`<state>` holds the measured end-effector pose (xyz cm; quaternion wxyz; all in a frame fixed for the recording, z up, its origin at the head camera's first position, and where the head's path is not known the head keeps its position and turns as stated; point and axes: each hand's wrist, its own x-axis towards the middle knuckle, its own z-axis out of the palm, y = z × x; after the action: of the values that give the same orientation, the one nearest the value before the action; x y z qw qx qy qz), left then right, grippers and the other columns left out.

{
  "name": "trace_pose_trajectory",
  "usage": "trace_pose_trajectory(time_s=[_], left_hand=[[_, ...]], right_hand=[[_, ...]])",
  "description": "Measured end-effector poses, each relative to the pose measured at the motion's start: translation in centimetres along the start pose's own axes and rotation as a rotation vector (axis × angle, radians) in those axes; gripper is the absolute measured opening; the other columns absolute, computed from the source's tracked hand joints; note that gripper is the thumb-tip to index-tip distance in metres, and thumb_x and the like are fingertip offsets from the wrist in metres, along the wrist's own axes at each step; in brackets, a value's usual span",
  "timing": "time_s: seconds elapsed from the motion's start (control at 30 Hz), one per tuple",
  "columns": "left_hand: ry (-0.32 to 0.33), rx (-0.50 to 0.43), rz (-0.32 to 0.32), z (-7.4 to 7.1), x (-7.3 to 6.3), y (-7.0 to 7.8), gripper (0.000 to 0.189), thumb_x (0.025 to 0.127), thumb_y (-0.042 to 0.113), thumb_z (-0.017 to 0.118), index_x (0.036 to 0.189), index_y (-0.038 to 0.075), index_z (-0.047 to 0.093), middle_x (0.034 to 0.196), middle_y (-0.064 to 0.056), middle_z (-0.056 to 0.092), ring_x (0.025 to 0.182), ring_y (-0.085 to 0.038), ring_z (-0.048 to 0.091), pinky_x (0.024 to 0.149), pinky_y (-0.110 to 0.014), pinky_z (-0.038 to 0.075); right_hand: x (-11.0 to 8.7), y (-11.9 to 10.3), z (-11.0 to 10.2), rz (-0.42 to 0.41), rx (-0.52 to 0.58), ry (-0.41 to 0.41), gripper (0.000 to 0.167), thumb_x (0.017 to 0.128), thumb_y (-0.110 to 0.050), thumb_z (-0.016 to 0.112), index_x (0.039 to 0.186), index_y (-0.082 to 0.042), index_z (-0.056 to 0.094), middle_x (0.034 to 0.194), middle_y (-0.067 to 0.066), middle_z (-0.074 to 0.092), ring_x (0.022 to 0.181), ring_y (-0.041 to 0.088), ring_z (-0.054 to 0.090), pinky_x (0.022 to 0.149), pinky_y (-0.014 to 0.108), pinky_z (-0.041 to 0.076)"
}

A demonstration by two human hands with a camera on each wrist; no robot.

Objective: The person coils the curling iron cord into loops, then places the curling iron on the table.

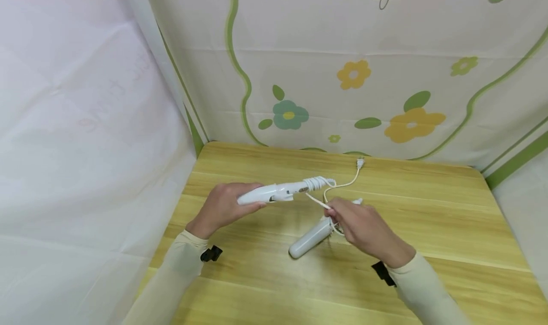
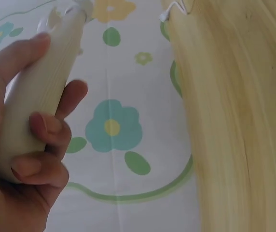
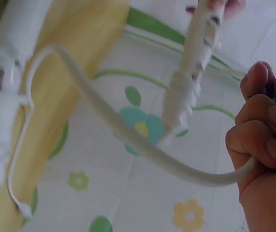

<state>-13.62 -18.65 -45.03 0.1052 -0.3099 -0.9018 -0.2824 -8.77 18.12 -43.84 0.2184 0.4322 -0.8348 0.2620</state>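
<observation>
My left hand (image 1: 239, 202) grips the handle of a white wand-shaped appliance (image 1: 274, 192) and holds it level above the wooden table (image 1: 428, 230). Its white cord (image 1: 318, 182) is coiled round the appliance's right end. My right hand (image 1: 330, 214) pinches a loose stretch of that cord (image 3: 128, 137) just right of the coil. The cord runs on to a plug (image 1: 360, 163) lying near the back of the table. In the left wrist view my fingers (image 2: 44, 128) curl round the handle (image 2: 36, 96). A second white appliance (image 1: 310, 239) lies on the table under my right hand.
Flowered cloth (image 1: 355, 77) hangs behind the table and a plain white sheet (image 1: 85, 149) on the left. The table's right edge (image 1: 509, 234) is close to another cloth wall.
</observation>
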Motion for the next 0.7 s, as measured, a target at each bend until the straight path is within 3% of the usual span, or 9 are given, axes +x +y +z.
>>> trace_pose_trajectory(time_s=[0.23,0.47,0.57,0.7], left_hand=[[-0.219,-0.083,0.028,-1.2,-0.5,0.0,0.042,0.093,0.044,0.088,0.13,0.026,0.082,0.117,0.006,0.083,0.085,-0.003,0.071,0.072,-0.024,0.058],[-0.371,-0.275,0.056,-1.6,-0.8,0.4,0.039,0.095,0.043,0.086,0.129,0.025,0.082,0.121,0.006,0.082,0.088,-0.003,0.072,0.074,-0.026,0.06],[-0.394,-0.338,0.093,-1.6,-0.9,0.7,0.038,0.095,0.04,0.087,0.129,0.024,0.082,0.115,0.008,0.083,0.082,-0.001,0.068,0.07,-0.025,0.058],[-0.364,-0.407,0.159,-1.6,-0.8,1.1,0.036,0.091,0.031,0.091,0.126,0.022,0.083,0.111,0.007,0.084,0.074,0.001,0.065,0.063,-0.022,0.055]], right_hand=[[1.0,2.0,-1.9,-0.022,-0.076,-0.038,0.037,0.12,-0.035,0.037,0.102,-0.012,0.06,0.077,-0.01,0.048,0.061,-0.001,0.028,0.051,0.014,0.029],[1.5,3.0,-1.4,-0.06,-0.046,-0.031,0.037,0.119,-0.035,0.037,0.105,-0.013,0.062,0.082,-0.009,0.058,0.064,-0.002,0.042,0.055,0.018,0.044],[1.3,3.3,-0.8,-0.042,-0.012,-0.049,0.033,0.119,-0.033,0.039,0.107,-0.014,0.064,0.084,-0.009,0.061,0.068,-0.001,0.048,0.06,0.021,0.049],[0.8,3.6,0.3,-0.013,0.036,-0.062,0.026,0.118,-0.028,0.044,0.105,-0.015,0.063,0.084,-0.01,0.062,0.07,-0.003,0.05,0.061,0.022,0.05]])
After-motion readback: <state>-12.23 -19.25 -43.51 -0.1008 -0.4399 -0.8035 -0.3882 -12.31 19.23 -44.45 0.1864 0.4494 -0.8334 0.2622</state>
